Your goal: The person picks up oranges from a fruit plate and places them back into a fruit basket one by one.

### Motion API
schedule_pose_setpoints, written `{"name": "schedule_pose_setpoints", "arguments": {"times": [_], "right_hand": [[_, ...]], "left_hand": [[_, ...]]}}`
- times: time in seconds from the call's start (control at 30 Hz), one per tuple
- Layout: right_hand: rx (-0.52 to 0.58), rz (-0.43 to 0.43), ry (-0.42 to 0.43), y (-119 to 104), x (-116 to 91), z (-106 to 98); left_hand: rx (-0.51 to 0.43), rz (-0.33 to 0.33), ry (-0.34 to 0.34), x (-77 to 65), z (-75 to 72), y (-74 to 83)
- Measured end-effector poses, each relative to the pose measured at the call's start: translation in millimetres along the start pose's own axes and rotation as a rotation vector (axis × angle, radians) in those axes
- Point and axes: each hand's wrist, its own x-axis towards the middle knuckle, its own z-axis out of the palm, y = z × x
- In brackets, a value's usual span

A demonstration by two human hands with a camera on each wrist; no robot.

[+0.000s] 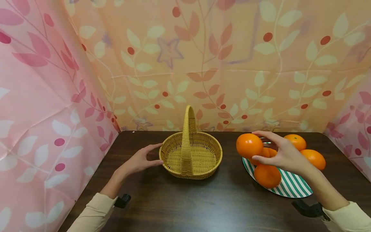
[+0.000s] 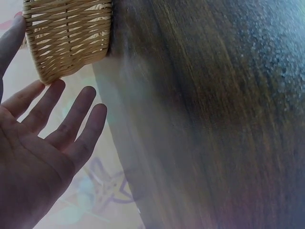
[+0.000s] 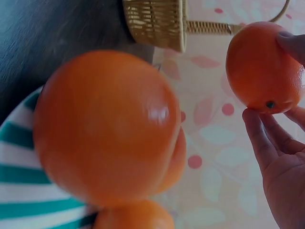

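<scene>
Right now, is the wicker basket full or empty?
Empty: in the head view, the basket shows bare weave inside on both sides of its handle, with nothing lying there.

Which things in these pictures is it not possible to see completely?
Head view: much of the striped plate, hidden by oranges and the right grip.
Left wrist view: the remainder of the basket, cut off by the top edge.
Right wrist view: part of the striped plate, cut off by the left edge.
</scene>
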Motion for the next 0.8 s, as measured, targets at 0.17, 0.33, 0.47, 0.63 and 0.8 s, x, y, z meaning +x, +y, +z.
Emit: {"name": "schedule_pose_setpoints", "arguments": {"times": [0.17, 0.33, 0.47, 0.63, 0.8], "right_hand": [[0.038, 0.009, -0.015, -2, 9, 12], [0.063, -0.006, -0.029, -2, 18, 23], [0.085, -0.023, -0.042, -2, 26, 34], [0.139, -0.032, -0.066, -2, 36, 49], [0.194, -0.035, -0.101, -1, 43, 68]], "left_hand": [[-0.001, 0.007, -0.002, 0.4, 0.2, -0.4], [0.02, 0.001, 0.004, -0.1, -0.4, 0.0], [0.025, 0.002, 0.005, -0.3, -0.3, -0.4], [0.024, 0.006, 0.005, 0.3, 0.1, -1.1], [0.019, 0.005, 0.007, 0.2, 0.7, -1.2]]}}
